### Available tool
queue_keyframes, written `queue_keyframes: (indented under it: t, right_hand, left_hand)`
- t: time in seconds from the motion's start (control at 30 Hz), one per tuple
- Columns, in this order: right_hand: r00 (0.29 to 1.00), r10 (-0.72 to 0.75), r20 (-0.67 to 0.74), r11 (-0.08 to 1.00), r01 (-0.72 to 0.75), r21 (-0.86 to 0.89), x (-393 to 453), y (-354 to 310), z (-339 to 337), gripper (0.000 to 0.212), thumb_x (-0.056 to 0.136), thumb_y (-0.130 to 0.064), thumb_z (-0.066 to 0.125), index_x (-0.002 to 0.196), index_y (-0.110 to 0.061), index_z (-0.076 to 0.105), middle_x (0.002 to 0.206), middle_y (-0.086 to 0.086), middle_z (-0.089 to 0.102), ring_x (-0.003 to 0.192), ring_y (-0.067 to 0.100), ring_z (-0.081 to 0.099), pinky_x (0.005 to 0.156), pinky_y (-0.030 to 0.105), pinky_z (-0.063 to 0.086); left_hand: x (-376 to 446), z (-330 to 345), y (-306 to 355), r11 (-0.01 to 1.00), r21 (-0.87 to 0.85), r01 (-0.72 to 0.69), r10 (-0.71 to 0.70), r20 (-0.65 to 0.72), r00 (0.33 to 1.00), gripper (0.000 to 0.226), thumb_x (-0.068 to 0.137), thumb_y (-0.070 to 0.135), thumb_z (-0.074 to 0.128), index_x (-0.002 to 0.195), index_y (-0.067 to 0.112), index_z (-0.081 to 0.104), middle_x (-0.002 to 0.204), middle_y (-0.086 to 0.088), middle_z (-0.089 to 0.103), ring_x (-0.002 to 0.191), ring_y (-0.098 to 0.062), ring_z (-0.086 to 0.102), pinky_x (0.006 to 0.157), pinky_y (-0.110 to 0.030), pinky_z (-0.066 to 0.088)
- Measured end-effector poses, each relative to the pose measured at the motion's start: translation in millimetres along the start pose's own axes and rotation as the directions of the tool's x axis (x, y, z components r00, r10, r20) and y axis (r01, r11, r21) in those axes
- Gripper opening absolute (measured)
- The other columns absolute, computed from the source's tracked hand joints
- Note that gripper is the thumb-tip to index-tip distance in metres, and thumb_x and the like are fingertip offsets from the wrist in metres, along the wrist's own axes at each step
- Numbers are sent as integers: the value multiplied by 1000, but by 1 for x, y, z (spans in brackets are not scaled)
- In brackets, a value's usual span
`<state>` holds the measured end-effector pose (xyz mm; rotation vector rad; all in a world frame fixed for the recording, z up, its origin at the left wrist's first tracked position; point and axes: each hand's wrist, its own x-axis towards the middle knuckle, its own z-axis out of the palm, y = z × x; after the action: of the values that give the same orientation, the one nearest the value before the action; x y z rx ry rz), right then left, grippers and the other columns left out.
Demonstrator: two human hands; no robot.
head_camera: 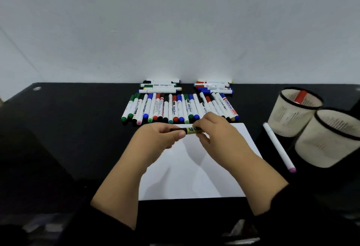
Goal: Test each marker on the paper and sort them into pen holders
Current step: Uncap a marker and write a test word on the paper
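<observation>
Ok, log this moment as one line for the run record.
step: uncapping marker | hands: left hand and right hand grip yellow marker over paper | holders: far holder holds a red marker

A desk or office setting is suggested by a black table (pixel 78 128) set against a bare white wall (pixel 175 21).

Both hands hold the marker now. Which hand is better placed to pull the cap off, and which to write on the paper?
Probably the left hand pulls the cap: it grips the marker's dark end. The right hand holds the barrel above the paper, so it can write.
</observation>
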<state>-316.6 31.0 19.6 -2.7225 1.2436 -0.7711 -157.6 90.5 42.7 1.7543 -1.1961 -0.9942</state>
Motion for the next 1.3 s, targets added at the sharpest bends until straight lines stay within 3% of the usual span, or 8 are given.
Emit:
queue_keyframes:
  t: [0.13, 0.4, 0.63, 0.87, 1.0, 1.1, 1.2, 1.3]
  right_hand:
    - [993, 117, 5, 986, -116, -117, 9, 21, -32, 21, 95, -12, 46, 115, -15, 52, 116, 2, 47, 92, 19, 45, 68, 29, 37]
    - [940, 307, -148, 943, -322, -87, 11, 85, -104, 26, 87, -1, 47, 112, -8, 54, 113, 9, 50, 93, 31, 53, 66, 33, 39]
    - [825, 538, -175, 830, -554, -59, 3, 121, -125, 20, 96, -20, 44, 114, -11, 46, 106, 7, 49, 84, 23, 52, 70, 37, 46]
    - [785, 616, -63, 775, -618, -132, 6, 146, -114, 30, 97, -19, 42, 125, -8, 40, 102, 13, 60, 88, 29, 60, 73, 40, 49]
    - [751, 659, -44, 750, -660, -41, 12, 156, -112, 13, 95, -22, 45, 97, -10, 49, 90, 7, 53, 76, 23, 54, 63, 34, 44]
    - [729, 683, -34, 729, -684, -5, 16, 163, -112, 27, 92, -21, 46, 68, -17, 36, 78, 2, 47, 63, 17, 44, 50, 26, 32]
    - [737, 675, -28, 738, -674, 47, 15, 166, -113, 9, 93, -21, 49, 89, -13, 46, 88, 6, 56, 74, 21, 54, 56, 29, 41]
    - [748, 663, -35, 747, -658, 92, 12, 166, -115, 25, 94, -20, 52, 115, -11, 43, 95, 9, 60, 80, 25, 60, 61, 32, 47]
  left_hand:
    - [9, 17, 16, 997, 1, -76, 76, 19, 997, 34, 85, 44, 61, 115, 28, 63, 107, 10, 65, 100, -11, 58, 78, -21, 44]
    - [55, 87, 15, 825, 509, -244, 184, 167, 969, 57, 97, 45, 38, 147, 21, 26, 155, 4, 21, 141, -12, 20, 112, -26, 17]
    - [76, 111, -15, 646, 711, -277, 162, 227, 960, 68, 95, 53, 32, 151, 22, 8, 158, 9, -1, 144, -9, 2, 115, -27, 7]
    - [77, 114, -23, 675, 683, -280, 219, 178, 959, 66, 93, 54, 38, 150, 26, 17, 156, 14, 6, 143, -7, 8, 115, -28, 11]
    - [79, 115, -24, 680, 685, -263, 218, 153, 964, 67, 93, 54, 40, 149, 28, 18, 156, 15, 7, 142, -7, 9, 115, -28, 11]
    - [81, 117, -24, 672, 694, -258, 216, 149, 965, 66, 92, 54, 40, 149, 28, 18, 156, 16, 8, 142, -6, 9, 114, -27, 11]
    - [82, 117, -24, 672, 696, -253, 211, 147, 966, 66, 92, 54, 40, 149, 28, 18, 156, 16, 8, 142, -6, 9, 114, -27, 11]
    - [83, 117, -25, 679, 689, -253, 210, 147, 967, 66, 92, 54, 41, 149, 28, 19, 156, 16, 8, 142, -6, 9, 115, -28, 11]
